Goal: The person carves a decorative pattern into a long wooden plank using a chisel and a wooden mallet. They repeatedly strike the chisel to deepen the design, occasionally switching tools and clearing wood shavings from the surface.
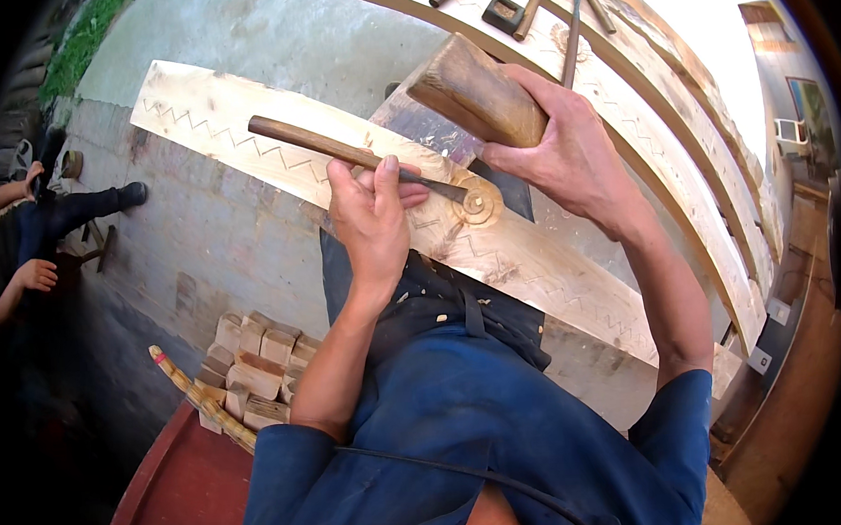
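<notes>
Wooden board (572, 289): lies lengthwise from 10 o'clock to 4 o'clock, in front of the person, with a round spiral carving (482, 206) on its upper face. Clock positions below are read from this carving, with 12 o'clock at the top of the view. A zigzag line marks the face on both sides of the carving.

Left hand (371, 213): at 9 o'clock, closed around the chisel (307, 141), thumb and fingers on the lower part of the shaft. The wooden handle end points to 10 o'clock; the dark blade slopes down to the carving, its tip at the carving's 10 o'clock edge.

Right hand (580, 152): at 2 o'clock, gripping a brown wooden mallet block (477, 91). The block is at 12 o'clock, apart from the chisel handle; the part within the grip is hidden.

Surroundings: further long boards (664, 149) span 1 to 3 o'clock. Hand tools lie on them at 1 o'clock, including a dark square-headed tool (503, 14). Stacked wooden blocks (261, 368) stand at 8 o'clock, beside a curved yellowish stick (199, 399); a red surface (182, 493) is beyond, between 7 and 8 o'clock. A co-worker (16, 247) is well apart at 9 o'clock.
</notes>
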Action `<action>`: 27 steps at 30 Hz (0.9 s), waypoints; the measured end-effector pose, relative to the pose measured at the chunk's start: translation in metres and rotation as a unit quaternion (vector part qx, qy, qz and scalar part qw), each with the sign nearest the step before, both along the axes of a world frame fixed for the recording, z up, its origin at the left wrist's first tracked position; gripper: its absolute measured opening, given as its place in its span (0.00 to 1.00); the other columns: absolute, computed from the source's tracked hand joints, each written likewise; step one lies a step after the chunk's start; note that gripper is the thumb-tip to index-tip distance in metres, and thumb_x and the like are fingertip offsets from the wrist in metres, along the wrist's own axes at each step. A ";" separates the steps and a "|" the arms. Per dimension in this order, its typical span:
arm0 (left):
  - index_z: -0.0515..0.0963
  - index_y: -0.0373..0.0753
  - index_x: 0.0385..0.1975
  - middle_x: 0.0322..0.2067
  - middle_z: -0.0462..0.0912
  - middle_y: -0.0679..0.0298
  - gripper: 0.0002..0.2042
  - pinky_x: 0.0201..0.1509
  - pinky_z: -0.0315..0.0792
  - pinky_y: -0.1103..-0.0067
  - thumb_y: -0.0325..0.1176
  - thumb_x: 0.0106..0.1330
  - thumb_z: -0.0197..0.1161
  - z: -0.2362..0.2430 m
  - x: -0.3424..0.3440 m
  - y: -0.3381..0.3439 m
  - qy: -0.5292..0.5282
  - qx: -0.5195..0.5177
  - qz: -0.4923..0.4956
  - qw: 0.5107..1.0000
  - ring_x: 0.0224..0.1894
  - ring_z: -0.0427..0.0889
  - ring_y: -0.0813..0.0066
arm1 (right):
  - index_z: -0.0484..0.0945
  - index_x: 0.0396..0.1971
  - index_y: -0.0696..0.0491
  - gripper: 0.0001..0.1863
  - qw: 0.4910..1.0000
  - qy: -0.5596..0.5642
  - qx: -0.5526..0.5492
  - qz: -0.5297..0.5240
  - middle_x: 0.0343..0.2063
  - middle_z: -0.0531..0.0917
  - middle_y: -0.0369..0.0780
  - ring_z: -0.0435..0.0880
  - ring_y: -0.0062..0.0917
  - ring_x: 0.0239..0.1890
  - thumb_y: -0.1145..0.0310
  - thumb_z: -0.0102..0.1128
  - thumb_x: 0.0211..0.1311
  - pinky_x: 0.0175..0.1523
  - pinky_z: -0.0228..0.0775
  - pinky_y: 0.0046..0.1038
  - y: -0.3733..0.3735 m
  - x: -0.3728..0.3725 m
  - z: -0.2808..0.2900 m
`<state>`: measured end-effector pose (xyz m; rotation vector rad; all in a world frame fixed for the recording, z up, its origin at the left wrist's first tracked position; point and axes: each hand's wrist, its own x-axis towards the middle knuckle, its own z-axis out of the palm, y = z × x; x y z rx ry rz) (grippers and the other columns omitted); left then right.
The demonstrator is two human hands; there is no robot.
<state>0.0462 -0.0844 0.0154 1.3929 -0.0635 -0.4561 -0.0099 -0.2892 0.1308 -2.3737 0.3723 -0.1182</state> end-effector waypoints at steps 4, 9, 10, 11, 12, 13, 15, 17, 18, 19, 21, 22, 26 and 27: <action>0.63 0.29 0.53 0.38 0.89 0.50 0.11 0.36 0.90 0.76 0.29 0.88 0.56 -0.003 0.002 -0.001 -0.011 0.005 0.001 1.000 0.32 0.93 0.70 | 0.84 0.65 0.55 0.34 0.988 -0.031 -0.121 0.086 0.41 0.92 0.55 0.92 0.52 0.48 0.65 0.74 0.56 0.58 0.84 0.46 -0.007 0.050 0.001; 0.63 0.29 0.52 0.37 0.89 0.50 0.10 0.36 0.90 0.76 0.28 0.87 0.56 -0.004 0.006 0.001 0.001 0.007 0.002 1.000 0.31 0.92 0.70 | 0.85 0.52 0.57 0.24 0.971 0.012 -0.146 0.190 0.35 0.90 0.58 0.91 0.57 0.44 0.68 0.68 0.53 0.52 0.82 0.53 -0.004 0.122 0.011; 0.63 0.29 0.52 0.36 0.89 0.50 0.10 0.36 0.90 0.76 0.28 0.87 0.56 -0.003 0.005 0.000 -0.001 0.010 0.001 1.000 0.31 0.92 0.70 | 0.85 0.51 0.57 0.22 0.966 0.002 -0.164 0.199 0.35 0.90 0.58 0.91 0.57 0.43 0.69 0.66 0.53 0.51 0.81 0.53 -0.002 0.131 0.010; 0.63 0.29 0.52 0.36 0.89 0.50 0.10 0.36 0.90 0.76 0.28 0.87 0.56 -0.002 0.005 0.000 -0.003 0.013 0.001 1.000 0.31 0.92 0.70 | 0.85 0.49 0.57 0.21 0.961 -0.008 -0.181 0.209 0.34 0.89 0.57 0.91 0.58 0.43 0.70 0.65 0.53 0.51 0.81 0.54 0.000 0.141 0.008; 0.63 0.29 0.52 0.36 0.89 0.50 0.10 0.36 0.90 0.76 0.28 0.87 0.56 -0.003 0.004 0.000 -0.006 0.009 0.002 1.000 0.31 0.92 0.70 | 0.85 0.48 0.58 0.19 0.955 -0.018 -0.198 0.219 0.33 0.89 0.57 0.91 0.58 0.42 0.71 0.64 0.54 0.50 0.81 0.54 0.002 0.151 0.005; 0.63 0.29 0.52 0.36 0.89 0.50 0.10 0.36 0.89 0.76 0.28 0.87 0.57 -0.004 0.003 0.000 -0.009 0.006 0.003 1.000 0.31 0.92 0.71 | 0.85 0.45 0.58 0.17 0.950 -0.050 -0.206 0.228 0.33 0.89 0.56 0.90 0.57 0.43 0.72 0.63 0.54 0.50 0.80 0.55 0.004 0.162 0.002; 0.63 0.29 0.53 0.36 0.90 0.51 0.11 0.36 0.89 0.77 0.28 0.87 0.57 -0.004 0.003 0.001 -0.012 0.008 0.007 1.000 0.31 0.92 0.71 | 0.86 0.43 0.58 0.15 0.941 -0.065 -0.217 0.253 0.34 0.90 0.55 0.91 0.56 0.43 0.72 0.63 0.54 0.50 0.81 0.55 0.011 0.189 -0.001; 0.63 0.29 0.53 0.36 0.90 0.51 0.11 0.36 0.88 0.77 0.28 0.87 0.57 0.001 0.002 -0.007 -0.009 0.005 -0.012 1.000 0.31 0.92 0.72 | 0.88 0.41 0.55 0.13 0.932 -0.084 -0.247 0.252 0.35 0.91 0.53 0.91 0.54 0.44 0.73 0.63 0.54 0.50 0.81 0.54 0.010 0.205 -0.003; 0.64 0.30 0.53 0.38 0.90 0.51 0.11 0.37 0.89 0.78 0.29 0.87 0.57 0.001 0.002 -0.007 -0.010 0.010 -0.014 1.000 0.32 0.92 0.72 | 0.89 0.39 0.53 0.12 0.925 -0.105 -0.259 0.258 0.36 0.92 0.51 0.91 0.52 0.45 0.73 0.64 0.54 0.50 0.82 0.53 0.016 0.215 -0.006; 0.64 0.31 0.53 0.39 0.89 0.51 0.10 0.38 0.89 0.78 0.29 0.87 0.58 0.000 0.001 -0.007 -0.010 0.014 -0.018 1.000 0.33 0.92 0.72 | 0.90 0.39 0.52 0.12 0.913 -0.108 -0.272 0.285 0.36 0.92 0.50 0.92 0.51 0.44 0.72 0.65 0.55 0.50 0.83 0.52 0.019 0.222 -0.007; 0.65 0.32 0.52 0.40 0.89 0.52 0.10 0.39 0.89 0.79 0.30 0.87 0.58 -0.002 0.001 -0.002 -0.012 0.026 -0.002 1.000 0.34 0.92 0.73 | 0.91 0.38 0.49 0.10 0.882 -0.120 -0.287 0.355 0.36 0.93 0.47 0.93 0.48 0.44 0.71 0.67 0.57 0.49 0.84 0.50 0.040 0.241 -0.007; 0.65 0.32 0.52 0.40 0.89 0.52 0.10 0.39 0.89 0.79 0.30 0.87 0.58 -0.002 0.001 -0.001 -0.013 0.031 0.006 0.999 0.34 0.92 0.73 | 0.92 0.38 0.48 0.10 0.865 -0.091 -0.309 0.384 0.36 0.93 0.46 0.93 0.47 0.44 0.70 0.68 0.57 0.49 0.84 0.49 0.050 0.246 -0.007; 0.65 0.32 0.52 0.40 0.89 0.52 0.10 0.38 0.88 0.79 0.29 0.87 0.59 -0.002 -0.001 -0.002 -0.017 0.021 0.002 1.000 0.33 0.92 0.74 | 0.94 0.37 0.45 0.08 0.822 -0.050 -0.370 0.429 0.36 0.93 0.43 0.94 0.43 0.44 0.64 0.73 0.60 0.50 0.86 0.46 0.070 0.251 -0.007; 0.65 0.31 0.52 0.38 0.90 0.52 0.11 0.38 0.88 0.79 0.29 0.87 0.59 -0.002 -0.001 -0.003 -0.016 0.019 0.007 1.000 0.32 0.91 0.74 | 0.93 0.37 0.45 0.07 0.822 -0.052 -0.377 0.424 0.36 0.93 0.43 0.94 0.43 0.44 0.64 0.73 0.59 0.50 0.86 0.45 0.071 0.251 -0.004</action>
